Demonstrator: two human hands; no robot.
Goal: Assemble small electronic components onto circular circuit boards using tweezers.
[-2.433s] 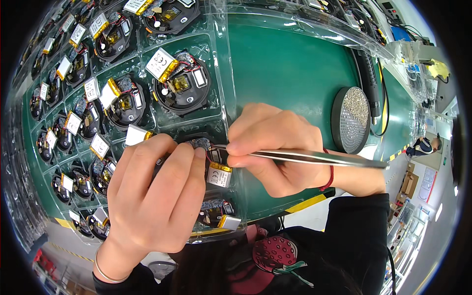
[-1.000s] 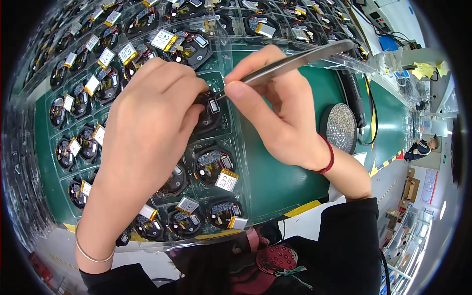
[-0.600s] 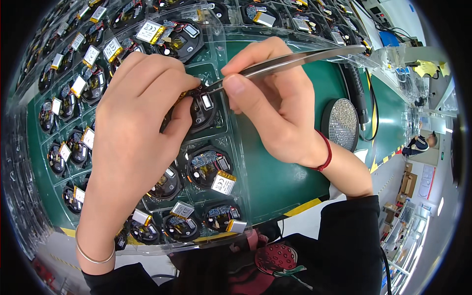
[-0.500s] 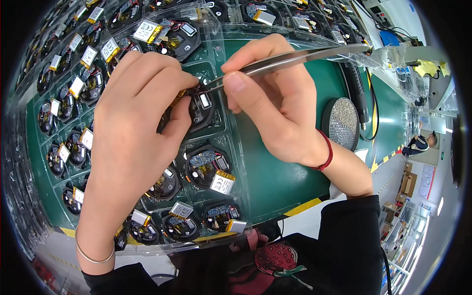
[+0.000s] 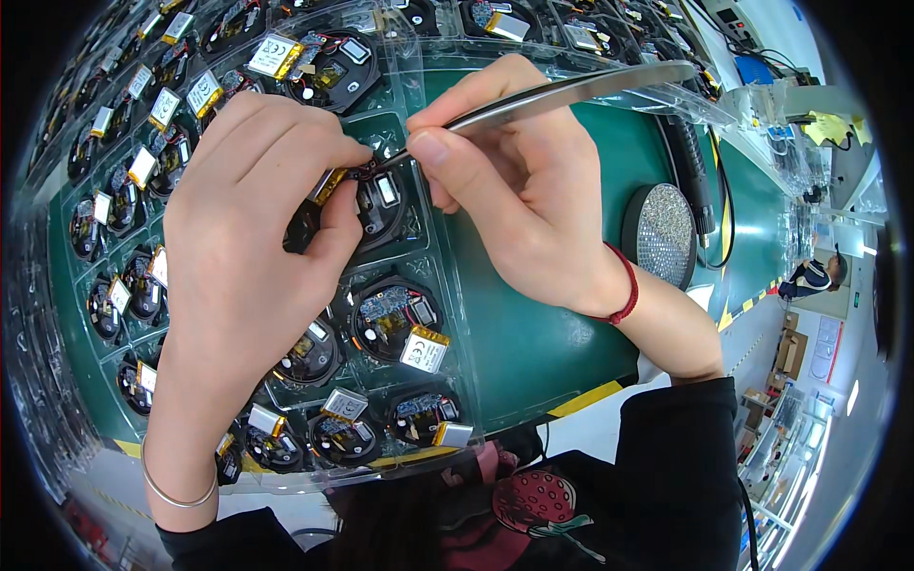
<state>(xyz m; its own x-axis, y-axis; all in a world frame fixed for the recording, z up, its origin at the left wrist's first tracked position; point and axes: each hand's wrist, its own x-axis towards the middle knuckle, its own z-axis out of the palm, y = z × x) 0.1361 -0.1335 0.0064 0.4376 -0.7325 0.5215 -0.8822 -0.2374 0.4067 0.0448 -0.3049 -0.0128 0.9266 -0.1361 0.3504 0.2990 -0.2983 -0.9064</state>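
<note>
Tweezers (image 5: 562, 95) at round module (image 5: 376, 195)

Electronics assembly workshop — trays (image 5: 433, 257) of round circuit modules (image 5: 392, 319)

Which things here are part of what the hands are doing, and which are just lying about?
In use:
left hand on the round black module
right hand holding the tweezers
clear tray

Lying about:
round studded disc
black cable
neighbouring module with silver cell
</note>
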